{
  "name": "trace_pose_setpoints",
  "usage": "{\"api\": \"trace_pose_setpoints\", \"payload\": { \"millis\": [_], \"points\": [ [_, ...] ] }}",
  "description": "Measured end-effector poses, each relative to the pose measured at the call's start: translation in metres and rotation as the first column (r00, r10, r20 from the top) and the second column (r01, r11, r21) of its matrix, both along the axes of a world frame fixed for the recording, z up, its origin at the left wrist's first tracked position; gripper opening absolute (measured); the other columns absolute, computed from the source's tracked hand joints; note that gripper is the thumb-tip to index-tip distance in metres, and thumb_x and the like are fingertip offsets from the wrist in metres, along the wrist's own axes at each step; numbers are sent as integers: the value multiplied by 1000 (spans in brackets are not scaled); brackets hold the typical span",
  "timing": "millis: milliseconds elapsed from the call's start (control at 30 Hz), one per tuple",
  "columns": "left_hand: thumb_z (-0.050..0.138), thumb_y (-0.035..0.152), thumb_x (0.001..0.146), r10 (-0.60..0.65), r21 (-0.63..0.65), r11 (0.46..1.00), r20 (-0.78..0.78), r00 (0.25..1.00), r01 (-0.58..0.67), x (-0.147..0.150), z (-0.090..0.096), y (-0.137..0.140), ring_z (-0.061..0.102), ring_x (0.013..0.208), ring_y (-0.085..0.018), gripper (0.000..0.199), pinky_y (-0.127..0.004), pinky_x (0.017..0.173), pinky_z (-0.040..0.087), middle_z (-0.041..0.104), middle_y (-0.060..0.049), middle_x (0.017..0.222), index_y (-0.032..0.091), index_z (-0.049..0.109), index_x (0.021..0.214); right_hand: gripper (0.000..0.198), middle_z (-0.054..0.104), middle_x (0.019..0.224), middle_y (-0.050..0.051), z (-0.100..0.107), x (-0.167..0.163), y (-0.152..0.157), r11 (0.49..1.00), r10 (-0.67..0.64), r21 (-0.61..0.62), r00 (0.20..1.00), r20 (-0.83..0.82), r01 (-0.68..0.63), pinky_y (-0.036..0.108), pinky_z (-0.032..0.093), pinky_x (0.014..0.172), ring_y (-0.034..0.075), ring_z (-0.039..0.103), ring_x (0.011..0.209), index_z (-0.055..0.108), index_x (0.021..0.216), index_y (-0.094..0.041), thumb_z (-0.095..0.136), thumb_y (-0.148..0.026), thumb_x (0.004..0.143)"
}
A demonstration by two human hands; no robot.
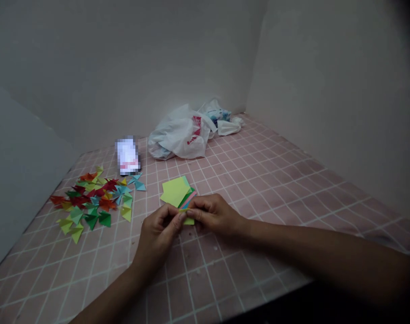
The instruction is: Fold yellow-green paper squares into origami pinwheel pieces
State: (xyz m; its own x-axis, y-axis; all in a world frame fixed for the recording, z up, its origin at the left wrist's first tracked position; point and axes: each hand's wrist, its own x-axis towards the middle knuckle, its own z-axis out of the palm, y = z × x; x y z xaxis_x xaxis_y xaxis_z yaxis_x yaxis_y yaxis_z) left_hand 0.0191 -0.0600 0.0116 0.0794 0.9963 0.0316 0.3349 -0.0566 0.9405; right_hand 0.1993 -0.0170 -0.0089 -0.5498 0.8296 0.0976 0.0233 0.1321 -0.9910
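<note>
Between both hands is a small yellow piece of folded paper (184,210), pinched at its edges. My left hand (162,227) is closed on its left end, thumb and forefinger together. On the right end my right hand (215,215) pinches with thumb and fingers. Just beyond them lies a loose pile of paper sheets (174,190), yellow-green on top, with green, pink and blue ones fanned out below. The fingers cover much of the folded piece and part of the pile. Off to the left lie many small folded paper shapes (90,198) in red, orange, yellow, green and blue.
A phone (128,156) with a lit, blurred screen stands behind the folded shapes. White plastic bags (181,135) are heaped at the back by the wall, with a crumpled white wrapper (228,127) beside them. Pink tiled cloth (259,180) covers the table, and walls enclose its far sides.
</note>
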Motion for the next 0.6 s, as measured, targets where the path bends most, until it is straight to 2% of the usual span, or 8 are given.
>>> {"api": "trace_pose_setpoints", "payload": {
  "millis": [100, 167, 267, 367, 600],
  "points": [
    [61, 40, 90, -11, -30, 999, 45, 999, 12, -1, 1, -1, 50, 61, -14, 31, -26, 58, 38, 55, 1, 62, 19, 60, 67, 26, 56, 57, -2, 0, 0, -2, 998, 42, -52, 999, -9, -42, 23, 38, 52, 9, 52, 53, 58, 68, -17, 60, -27, 91],
    [58, 41, 93, -7, -44, 999, 76, 997, 11, -2, 0, -1, 52, 62, -14, 34, -25, 60, 40, 57, 1, 63, 19, 60, 67, 25, 57, 57, -3, -1, -1, -1, 991, 36, -129, 998, -58, -44, 22, 38, 52, 9, 52, 52, 58, 69, -17, 61, -29, 91],
    [53, 41, 98, 12, -48, 999, 168, 986, -4, -3, -4, -1, 57, 66, -14, 32, -26, 65, 45, 61, 0, 68, 19, 64, 77, 24, 60, 59, -3, -5, -2, 4, 966, 3, -254, 984, -178, -49, 22, 42, 53, 10, 56, 51, 61, 76, -16, 64, -36, 89],
    [55, 39, 98, 12, -47, 999, 285, 958, 2, -3, -7, -3, 59, 66, -13, 26, -25, 66, 47, 62, 1, 70, 19, 67, 86, 26, 65, 64, -1, -9, -2, 8, 954, 9, -284, 957, -290, -95, 23, 45, 56, 10, 60, 54, 64, 78, -15, 68, -39, 87],
    [67, 37, 91, -62, -84, 990, 442, 895, 110, 2, -2, -5, 61, 59, -12, 24, -24, 60, 49, 64, 2, 63, 18, 64, 77, 31, 71, 71, 2, -13, -3, 6, 903, 109, -339, 903, -415, -265, 25, 50, 62, 12, 65, 60, 67, 80, -14, 75, -44, 83]
  ]
}}
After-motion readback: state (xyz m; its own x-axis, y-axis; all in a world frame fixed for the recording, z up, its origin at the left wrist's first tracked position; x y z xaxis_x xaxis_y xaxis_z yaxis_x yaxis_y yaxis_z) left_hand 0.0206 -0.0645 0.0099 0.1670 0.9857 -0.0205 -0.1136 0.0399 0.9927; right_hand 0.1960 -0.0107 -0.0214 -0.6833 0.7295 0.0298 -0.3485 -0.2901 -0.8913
